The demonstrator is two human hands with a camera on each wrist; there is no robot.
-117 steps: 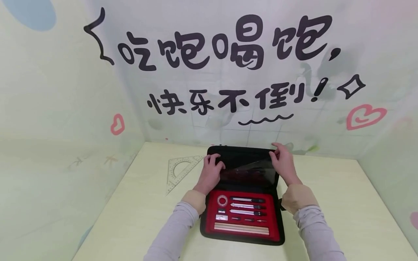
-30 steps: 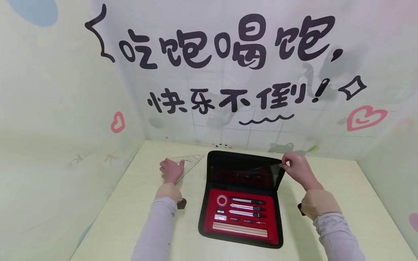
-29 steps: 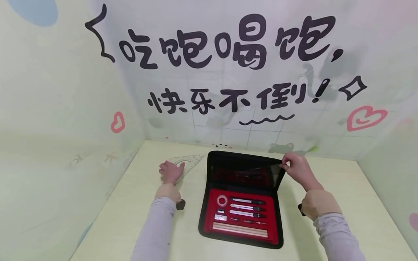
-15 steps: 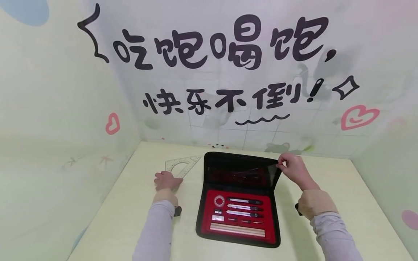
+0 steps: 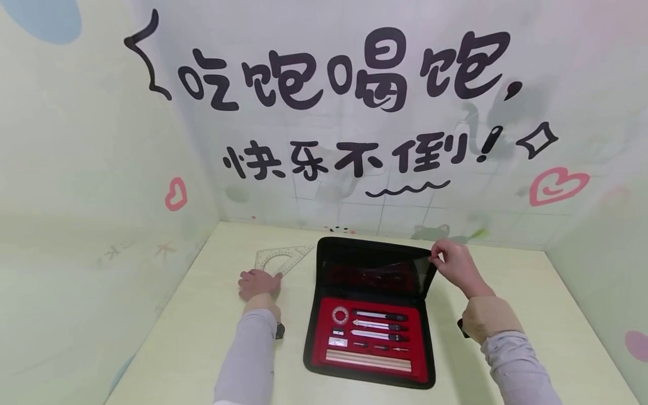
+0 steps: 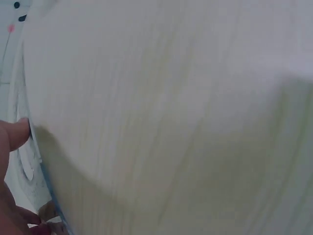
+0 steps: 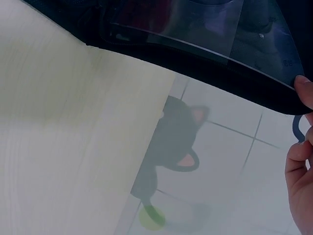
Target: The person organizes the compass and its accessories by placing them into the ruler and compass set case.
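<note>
In the head view my left hand (image 5: 259,284) grips the lower narrow end of a clear set square (image 5: 291,263) with a half-circle cutout, lying left of the case. The left wrist view shows my thumb (image 6: 17,133) at one edge and fingertips lower down by it. My right hand (image 5: 454,265) pinches the upper right corner of the black case's raised lid (image 5: 349,248); thumb and fingers show at that corner in the right wrist view. Inside the lid is a clear pocket (image 5: 372,275). The case's red tray (image 5: 374,352) faces up.
In the tray sit a round ring-shaped piece (image 5: 340,315), compass-like tools (image 5: 377,324), a small sharpener (image 5: 338,332), a white eraser (image 5: 337,342), small parts and several wooden pencils (image 5: 368,360). A printed wall (image 5: 354,214) stands behind the pale table (image 5: 496,315).
Both hands were at the lid. My left hand has left it, reached the set square and slid down to its narrow end. My right hand has shifted to the lid's corner and stays there.
</note>
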